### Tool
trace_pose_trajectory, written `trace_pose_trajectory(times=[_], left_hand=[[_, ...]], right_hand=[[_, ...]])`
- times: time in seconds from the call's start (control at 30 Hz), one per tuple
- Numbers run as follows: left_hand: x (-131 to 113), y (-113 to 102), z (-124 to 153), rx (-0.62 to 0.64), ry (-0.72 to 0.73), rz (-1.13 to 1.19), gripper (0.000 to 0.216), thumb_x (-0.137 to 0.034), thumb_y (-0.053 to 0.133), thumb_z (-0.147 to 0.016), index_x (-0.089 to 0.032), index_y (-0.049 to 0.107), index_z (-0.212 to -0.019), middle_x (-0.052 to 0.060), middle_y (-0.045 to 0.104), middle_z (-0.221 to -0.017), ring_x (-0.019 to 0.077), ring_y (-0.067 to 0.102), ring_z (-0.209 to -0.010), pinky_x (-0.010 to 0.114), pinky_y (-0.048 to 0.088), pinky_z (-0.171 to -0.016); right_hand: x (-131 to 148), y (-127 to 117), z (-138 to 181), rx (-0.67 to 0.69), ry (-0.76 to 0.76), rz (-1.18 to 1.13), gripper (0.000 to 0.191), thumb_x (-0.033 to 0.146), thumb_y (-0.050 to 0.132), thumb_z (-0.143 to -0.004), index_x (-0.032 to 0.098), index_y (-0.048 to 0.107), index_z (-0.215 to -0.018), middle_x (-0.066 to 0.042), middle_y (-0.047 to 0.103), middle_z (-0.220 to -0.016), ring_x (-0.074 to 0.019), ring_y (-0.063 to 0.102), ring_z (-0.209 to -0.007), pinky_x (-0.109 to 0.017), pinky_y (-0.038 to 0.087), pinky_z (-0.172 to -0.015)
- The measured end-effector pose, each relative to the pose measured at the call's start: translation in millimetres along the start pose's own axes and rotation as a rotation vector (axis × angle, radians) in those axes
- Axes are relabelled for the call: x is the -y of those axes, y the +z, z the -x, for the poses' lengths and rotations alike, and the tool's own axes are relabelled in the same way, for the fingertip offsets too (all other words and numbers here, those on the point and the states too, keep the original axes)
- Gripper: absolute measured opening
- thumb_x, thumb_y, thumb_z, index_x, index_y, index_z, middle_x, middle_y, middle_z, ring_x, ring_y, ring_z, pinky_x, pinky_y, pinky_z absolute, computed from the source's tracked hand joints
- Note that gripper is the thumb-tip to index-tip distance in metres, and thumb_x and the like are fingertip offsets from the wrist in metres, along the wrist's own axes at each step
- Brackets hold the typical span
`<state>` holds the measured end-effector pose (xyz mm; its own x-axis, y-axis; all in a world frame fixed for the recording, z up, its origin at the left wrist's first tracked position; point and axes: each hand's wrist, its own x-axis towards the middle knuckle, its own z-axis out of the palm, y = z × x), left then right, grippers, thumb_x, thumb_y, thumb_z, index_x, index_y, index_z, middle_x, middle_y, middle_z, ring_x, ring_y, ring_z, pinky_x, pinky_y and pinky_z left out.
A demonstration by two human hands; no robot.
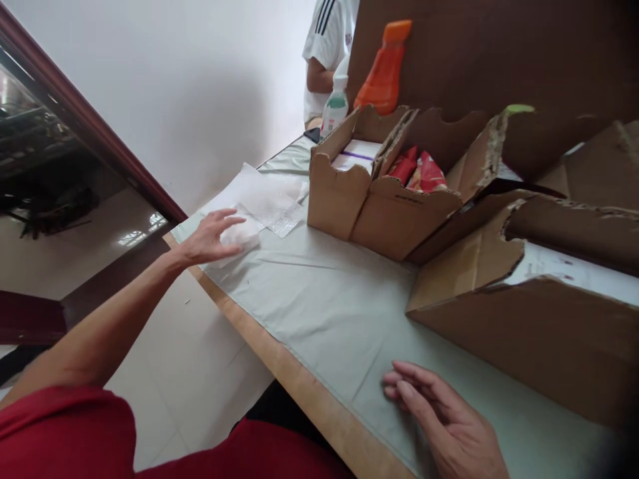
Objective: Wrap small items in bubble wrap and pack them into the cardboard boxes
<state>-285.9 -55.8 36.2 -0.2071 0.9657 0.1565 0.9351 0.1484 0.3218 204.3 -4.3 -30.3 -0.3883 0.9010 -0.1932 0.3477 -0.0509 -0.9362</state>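
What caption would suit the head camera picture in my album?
Left hand open by translucent plastic wrapping, right hand near open cardboard boxes on a pale-covered table.

Plastic packaging (pixel 269 196) left of boxes (pixel 333 203)

Whitish wrap (pixel 269 196), pale green cloth (pixel 319 286), brown boxes (pixel 524 339), black-striped white sleeve (pixel 318 41)

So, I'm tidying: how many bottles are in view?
2: the orange bottle at the far side of the boxes, the white-capped bottle to its left; others may be hidden.
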Motion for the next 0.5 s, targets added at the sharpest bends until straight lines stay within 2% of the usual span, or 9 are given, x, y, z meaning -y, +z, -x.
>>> trace_pose_trajectory(times=[0.03, 0.1, 0.23, 0.33, 0.4, 0.5], left_hand=[[2, 4, 9, 0.043, -0.001, 0.007, 0.068, -0.051, 0.074, -0.075, -0.021, 0.064, -0.135, 0.016, 0.048, -0.158, 0.0411, 0.040, -0.147, 0.061, 0.032, -0.120], [7, 12, 15, 0.017, -0.041, 0.056, 0.059, -0.041, 0.072, -0.073, -0.022, 0.068, -0.129, 0.015, 0.051, -0.157, 0.0396, 0.041, -0.148, 0.060, 0.032, -0.120], [0, 15, 2, -0.203, -0.096, 0.134, 0.028, -0.036, 0.060, -0.081, -0.020, 0.074, -0.099, 0.014, 0.070, -0.132, 0.0334, 0.058, -0.133, 0.056, 0.038, -0.118], [-32, -1, 2, -0.306, -0.066, 0.176, 0.028, -0.043, 0.059, -0.088, -0.019, 0.073, -0.091, 0.012, 0.073, -0.124, 0.0302, 0.065, -0.122, 0.050, 0.046, -0.112], [-63, -18, 10, -0.315, -0.073, 0.308, 0.029, -0.046, 0.065, -0.088, -0.020, 0.075, -0.093, 0.009, 0.076, -0.112, 0.0262, 0.070, -0.106, 0.041, 0.055, -0.098], [-113, -36, 23, -0.179, -0.125, 0.659, 0.030, -0.047, 0.074, -0.086, -0.019, 0.077, -0.097, 0.004, 0.076, -0.087, 0.0183, 0.069, -0.076, 0.028, 0.056, -0.068]], right_hand=[[-1, 1, -1, 0.006, -0.007, 0.006, 0.051, 0.067, 0.072, -0.081, 0.020, 0.076, -0.101, -0.012, 0.080, -0.088, -0.0220, 0.078, -0.075, -0.023, 0.065, -0.073], [-1, 2, -2, 0.012, -0.022, 0.013, 0.050, 0.066, 0.071, -0.082, 0.020, 0.076, -0.102, -0.012, 0.080, -0.088, -0.0217, 0.078, -0.075, -0.024, 0.065, -0.074], [-4, 1, -1, 0.016, -0.042, 0.005, 0.050, 0.066, 0.069, -0.085, 0.020, 0.075, -0.103, -0.012, 0.080, -0.090, -0.0224, 0.077, -0.076, -0.028, 0.065, -0.075], [-7, 0, 1, 0.032, -0.018, -0.025, 0.052, 0.068, 0.068, -0.085, 0.020, 0.074, -0.105, -0.013, 0.080, -0.093, -0.0240, 0.077, -0.079, -0.033, 0.065, -0.077], [-8, 1, 2, 0.049, 0.005, -0.050, 0.053, 0.069, 0.069, -0.085, 0.021, 0.073, -0.107, -0.014, 0.079, -0.096, -0.0262, 0.077, -0.084, -0.038, 0.064, -0.082], [-2, 5, 5, 0.051, -0.044, -0.062, 0.056, 0.069, 0.071, -0.083, 0.025, 0.070, -0.118, -0.015, 0.075, -0.118, -0.0321, 0.072, -0.108, -0.047, 0.059, -0.094]])
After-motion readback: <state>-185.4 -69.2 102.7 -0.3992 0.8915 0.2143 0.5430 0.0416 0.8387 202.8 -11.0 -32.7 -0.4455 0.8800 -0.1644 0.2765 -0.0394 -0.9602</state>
